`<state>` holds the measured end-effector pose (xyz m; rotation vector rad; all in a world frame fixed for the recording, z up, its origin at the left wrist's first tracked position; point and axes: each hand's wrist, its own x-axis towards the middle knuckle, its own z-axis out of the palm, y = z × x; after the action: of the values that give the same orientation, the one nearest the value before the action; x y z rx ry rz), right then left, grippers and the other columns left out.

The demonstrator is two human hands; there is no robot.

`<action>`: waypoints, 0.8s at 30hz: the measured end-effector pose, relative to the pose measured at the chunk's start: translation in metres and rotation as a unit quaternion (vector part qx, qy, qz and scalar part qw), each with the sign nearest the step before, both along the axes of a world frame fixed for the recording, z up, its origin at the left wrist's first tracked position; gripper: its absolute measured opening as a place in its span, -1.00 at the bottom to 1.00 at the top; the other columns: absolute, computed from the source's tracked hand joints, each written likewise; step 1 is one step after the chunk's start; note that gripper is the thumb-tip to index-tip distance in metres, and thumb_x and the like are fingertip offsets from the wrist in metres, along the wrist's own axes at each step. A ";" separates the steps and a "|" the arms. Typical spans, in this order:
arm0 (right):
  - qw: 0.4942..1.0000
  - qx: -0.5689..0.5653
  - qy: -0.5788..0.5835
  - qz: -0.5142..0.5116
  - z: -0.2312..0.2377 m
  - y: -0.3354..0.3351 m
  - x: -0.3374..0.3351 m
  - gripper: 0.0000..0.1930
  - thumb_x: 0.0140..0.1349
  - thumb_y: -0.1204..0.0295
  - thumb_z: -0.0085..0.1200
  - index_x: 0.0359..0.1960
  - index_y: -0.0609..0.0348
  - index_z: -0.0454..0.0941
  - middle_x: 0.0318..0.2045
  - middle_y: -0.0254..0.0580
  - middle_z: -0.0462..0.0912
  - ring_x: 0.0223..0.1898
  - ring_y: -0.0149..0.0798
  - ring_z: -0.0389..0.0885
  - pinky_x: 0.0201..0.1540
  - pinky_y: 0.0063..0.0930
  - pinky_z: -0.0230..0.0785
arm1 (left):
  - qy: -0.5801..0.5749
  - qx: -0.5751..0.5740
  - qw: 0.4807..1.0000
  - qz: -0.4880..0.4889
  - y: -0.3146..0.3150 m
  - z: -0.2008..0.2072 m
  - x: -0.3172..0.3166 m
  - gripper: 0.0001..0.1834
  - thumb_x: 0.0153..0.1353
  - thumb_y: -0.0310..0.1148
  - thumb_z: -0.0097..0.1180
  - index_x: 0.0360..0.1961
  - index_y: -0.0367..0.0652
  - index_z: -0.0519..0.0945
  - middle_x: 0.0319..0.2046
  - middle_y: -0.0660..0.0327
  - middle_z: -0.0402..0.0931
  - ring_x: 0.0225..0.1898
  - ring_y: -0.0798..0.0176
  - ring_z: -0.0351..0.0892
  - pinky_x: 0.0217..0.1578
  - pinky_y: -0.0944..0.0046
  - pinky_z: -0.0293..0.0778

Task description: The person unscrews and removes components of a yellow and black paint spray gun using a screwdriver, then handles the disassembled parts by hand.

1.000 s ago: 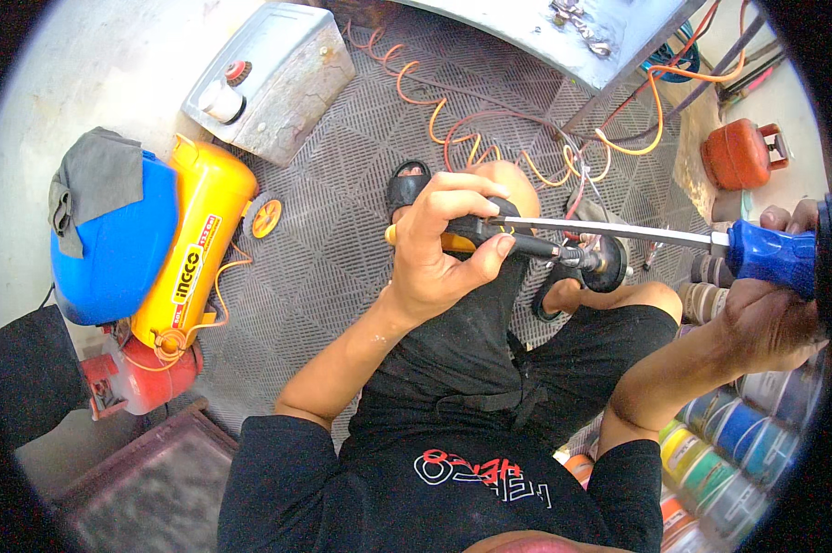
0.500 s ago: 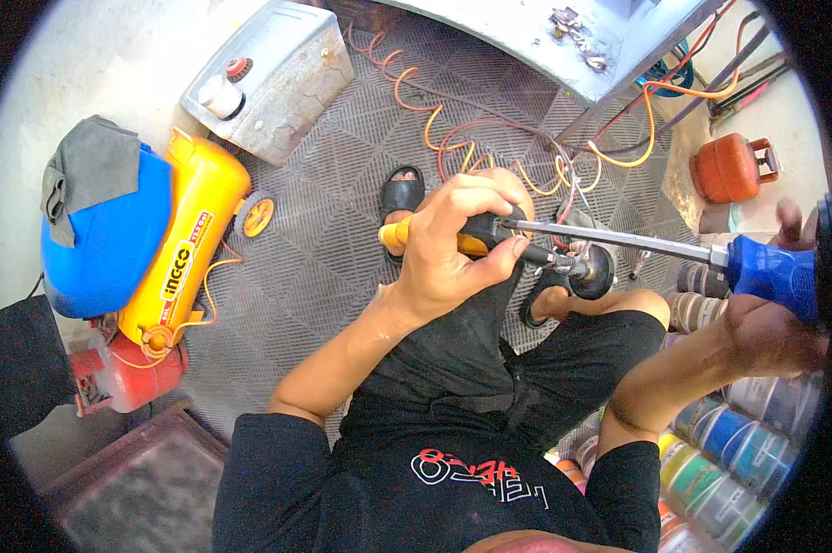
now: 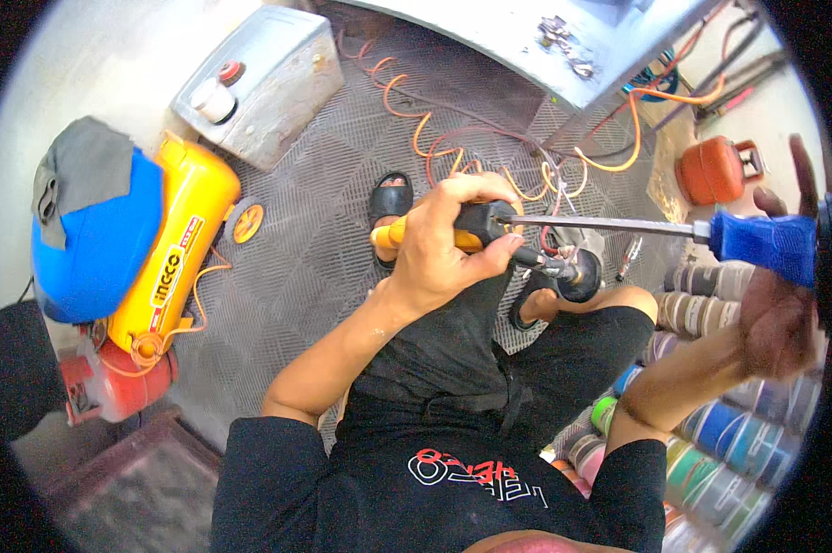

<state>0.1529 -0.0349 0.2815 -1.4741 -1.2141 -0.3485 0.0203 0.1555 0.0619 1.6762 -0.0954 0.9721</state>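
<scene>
My left hand (image 3: pixel 444 235) is closed around a yellow-and-black hand tool (image 3: pixel 483 224), its yellow end showing left of my fingers. From the tool a dark shaft runs to a round black pad (image 3: pixel 582 276) beside my foot. A long screwdriver (image 3: pixel 609 224) lies level, its tip against the tool's black head; whether it sits in a hole I cannot tell. At its blue handle (image 3: pixel 761 247) is my right hand (image 3: pixel 780 318), with some fingers stretched upward behind the handle and the palm below it. The handle's far end is lost at the dark rim.
A yellow air compressor (image 3: pixel 184 235) with a blue cover (image 3: pixel 98 244) stands left, near a red tank (image 3: pixel 126 378). A grey metal box (image 3: pixel 259 92) is behind. Orange coiled hose (image 3: pixel 422 138) crosses the floor. Spools (image 3: pixel 711 315) are stacked right, below an orange gas cylinder (image 3: pixel 711 170).
The fingers of my right hand have loosened and stretched upward at the screwdriver handle. The tool and screwdriver have barely moved, while the whole view has shifted slightly.
</scene>
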 end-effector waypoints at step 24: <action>0.955 -0.090 -0.093 -0.266 -0.012 -0.173 -0.062 -0.32 0.09 0.03 0.17 0.03 0.45 0.47 -0.14 0.17 0.58 -0.16 -0.06 0.59 -0.06 -0.26 0.46 | 0.075 0.191 0.956 -0.212 0.002 0.030 0.014 -0.17 -0.08 -0.47 0.41 0.23 -0.17 0.24 -0.21 0.18 0.64 -0.08 0.11 0.55 0.18 0.03 0.28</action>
<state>0.0910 -0.2078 0.2695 -1.9581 -0.9952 -0.7697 0.0341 0.1570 0.0915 1.9671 -0.5483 0.5187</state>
